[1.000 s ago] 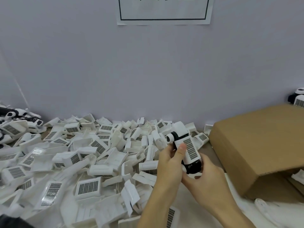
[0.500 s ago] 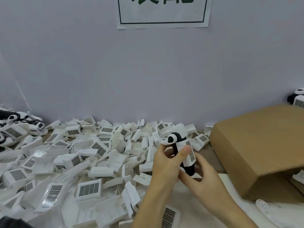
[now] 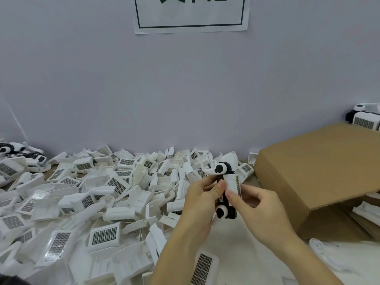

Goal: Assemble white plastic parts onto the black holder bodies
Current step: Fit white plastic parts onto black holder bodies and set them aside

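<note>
Both hands — left hand (image 3: 202, 197), right hand (image 3: 260, 210) — gripped the black holder body (image 3: 225, 203), thumbs pinching its white plastic part (image 3: 232, 183), left of the cardboard box (image 3: 320, 171).

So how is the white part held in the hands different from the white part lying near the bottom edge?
The held white part sits on the black holder body, lifted above the table; the loose white part lies flat, attached to nothing. Both hands grip the first; nothing touches the second. Both carry a dark grid panel.

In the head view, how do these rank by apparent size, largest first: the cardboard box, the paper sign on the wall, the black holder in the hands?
1. cardboard box, partly cut off by the frame
2. paper sign, also cut off at the top
3. black holder, smallest despite being nearest, gripped by left hand and right hand
</note>
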`<state>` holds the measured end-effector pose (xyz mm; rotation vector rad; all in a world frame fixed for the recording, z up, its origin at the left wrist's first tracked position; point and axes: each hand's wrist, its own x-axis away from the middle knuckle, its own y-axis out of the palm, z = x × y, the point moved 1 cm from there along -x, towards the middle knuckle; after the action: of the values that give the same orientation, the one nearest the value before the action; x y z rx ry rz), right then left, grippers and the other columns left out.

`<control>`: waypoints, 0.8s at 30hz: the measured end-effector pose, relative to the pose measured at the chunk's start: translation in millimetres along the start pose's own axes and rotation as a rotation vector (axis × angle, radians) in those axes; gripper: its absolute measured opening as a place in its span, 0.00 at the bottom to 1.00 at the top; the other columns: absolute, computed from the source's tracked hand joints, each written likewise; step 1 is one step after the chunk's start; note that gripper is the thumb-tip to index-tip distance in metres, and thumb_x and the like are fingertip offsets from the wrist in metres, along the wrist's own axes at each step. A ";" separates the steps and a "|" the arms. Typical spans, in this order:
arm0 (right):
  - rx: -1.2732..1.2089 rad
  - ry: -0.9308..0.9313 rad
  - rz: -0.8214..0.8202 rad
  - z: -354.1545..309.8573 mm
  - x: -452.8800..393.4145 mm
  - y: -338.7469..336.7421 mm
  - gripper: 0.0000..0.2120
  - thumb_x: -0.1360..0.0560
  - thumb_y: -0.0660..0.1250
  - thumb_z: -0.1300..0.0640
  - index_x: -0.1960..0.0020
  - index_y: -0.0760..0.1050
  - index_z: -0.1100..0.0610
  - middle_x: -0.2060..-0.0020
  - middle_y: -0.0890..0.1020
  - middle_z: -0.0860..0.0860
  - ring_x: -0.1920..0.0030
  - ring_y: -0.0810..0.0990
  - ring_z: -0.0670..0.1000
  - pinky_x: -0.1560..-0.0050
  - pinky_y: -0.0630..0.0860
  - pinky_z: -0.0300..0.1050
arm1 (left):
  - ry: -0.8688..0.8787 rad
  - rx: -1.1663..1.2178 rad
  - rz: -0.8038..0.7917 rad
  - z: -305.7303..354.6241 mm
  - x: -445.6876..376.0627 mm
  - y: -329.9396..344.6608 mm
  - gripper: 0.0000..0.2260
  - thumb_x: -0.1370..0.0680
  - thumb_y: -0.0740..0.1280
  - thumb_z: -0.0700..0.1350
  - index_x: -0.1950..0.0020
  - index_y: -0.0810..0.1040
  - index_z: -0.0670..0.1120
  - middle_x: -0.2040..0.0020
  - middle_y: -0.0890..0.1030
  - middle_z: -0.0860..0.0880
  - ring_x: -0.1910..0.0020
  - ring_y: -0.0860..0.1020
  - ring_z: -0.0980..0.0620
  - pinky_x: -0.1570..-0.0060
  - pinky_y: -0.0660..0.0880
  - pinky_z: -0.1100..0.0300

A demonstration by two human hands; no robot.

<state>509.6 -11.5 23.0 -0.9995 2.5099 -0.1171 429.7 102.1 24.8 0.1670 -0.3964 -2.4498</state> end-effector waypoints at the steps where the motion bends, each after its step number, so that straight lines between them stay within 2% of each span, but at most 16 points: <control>1: -0.017 0.002 -0.018 -1.2 -0.5 -2.9 0.06 0.23 0.71 0.53 0.51 0.86 0.44 0.58 0.87 0.42 0.56 0.86 0.42 0.58 0.77 0.30 | -0.008 0.011 -0.012 1.2 0.3 0.0 0.10 0.17 0.63 0.38 0.42 0.83 0.42 0.47 0.86 0.39 0.47 0.84 0.39 0.45 0.80 0.42; 3: -0.014 0.006 -0.026 -1.5 -0.7 -4.6 0.07 0.23 0.71 0.53 0.52 0.86 0.42 0.58 0.87 0.42 0.56 0.86 0.41 0.58 0.77 0.30 | -0.010 0.009 -0.007 1.4 0.4 1.0 0.09 0.17 0.64 0.38 0.43 0.84 0.42 0.47 0.86 0.39 0.47 0.84 0.39 0.45 0.80 0.42; 5: 0.065 -0.017 0.028 1.3 -0.5 -0.8 0.05 0.23 0.71 0.51 0.52 0.85 0.43 0.59 0.87 0.41 0.57 0.85 0.41 0.57 0.79 0.34 | 0.012 -0.012 0.033 0.4 -0.5 1.9 0.09 0.18 0.65 0.37 0.45 0.85 0.44 0.48 0.86 0.40 0.46 0.84 0.38 0.42 0.80 0.39; 7: 0.135 -0.051 0.089 2.5 -0.3 2.0 0.04 0.24 0.71 0.50 0.53 0.84 0.43 0.61 0.87 0.40 0.59 0.85 0.41 0.58 0.79 0.35 | 0.034 -0.033 0.057 -0.7 -2.5 2.3 0.09 0.18 0.66 0.38 0.47 0.86 0.47 0.49 0.86 0.41 0.47 0.84 0.38 0.45 0.80 0.38; 10: 0.038 -0.008 0.001 2.5 -1.0 -4.3 0.06 0.22 0.69 0.51 0.51 0.85 0.45 0.59 0.87 0.43 0.56 0.86 0.44 0.55 0.80 0.36 | 0.044 -0.073 0.051 -1.8 -2.9 4.3 0.10 0.18 0.66 0.39 0.48 0.86 0.50 0.50 0.87 0.42 0.50 0.85 0.40 0.51 0.82 0.40; 14: -0.031 0.017 -0.027 1.8 -0.7 -8.6 0.06 0.22 0.70 0.55 0.50 0.85 0.46 0.58 0.88 0.45 0.55 0.86 0.47 0.54 0.80 0.37 | 0.064 -0.137 0.039 -4.2 -0.4 9.3 0.12 0.16 0.63 0.41 0.47 0.86 0.51 0.51 0.87 0.45 0.49 0.85 0.42 0.46 0.81 0.38; 18: 0.094 -0.057 0.113 -0.5 -0.6 3.2 0.03 0.26 0.74 0.51 0.54 0.85 0.45 0.63 0.86 0.42 0.61 0.85 0.43 0.60 0.79 0.36 | 0.062 -0.026 0.053 0.1 -1.2 5.0 0.09 0.17 0.64 0.38 0.46 0.84 0.47 0.51 0.87 0.44 0.51 0.86 0.44 0.54 0.84 0.48; 21: 0.012 -0.030 0.041 -0.4 -2.1 -3.9 0.05 0.24 0.72 0.52 0.53 0.85 0.43 0.60 0.87 0.43 0.58 0.86 0.43 0.57 0.80 0.35 | 0.018 0.054 0.002 3.7 1.0 3.1 0.09 0.18 0.64 0.37 0.43 0.83 0.41 0.49 0.86 0.40 0.52 0.85 0.44 0.54 0.82 0.51; 24: -0.093 0.039 -0.019 3.9 -2.1 -9.1 0.05 0.24 0.72 0.54 0.52 0.86 0.44 0.57 0.88 0.45 0.55 0.86 0.46 0.54 0.80 0.35 | -0.006 0.082 -0.027 2.2 2.7 3.7 0.10 0.19 0.64 0.36 0.42 0.83 0.40 0.46 0.85 0.38 0.50 0.84 0.42 0.48 0.80 0.46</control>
<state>518.4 -16.4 22.4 -1.0679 2.5626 -0.0256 429.2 98.2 28.0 0.2014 -0.5011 -2.4622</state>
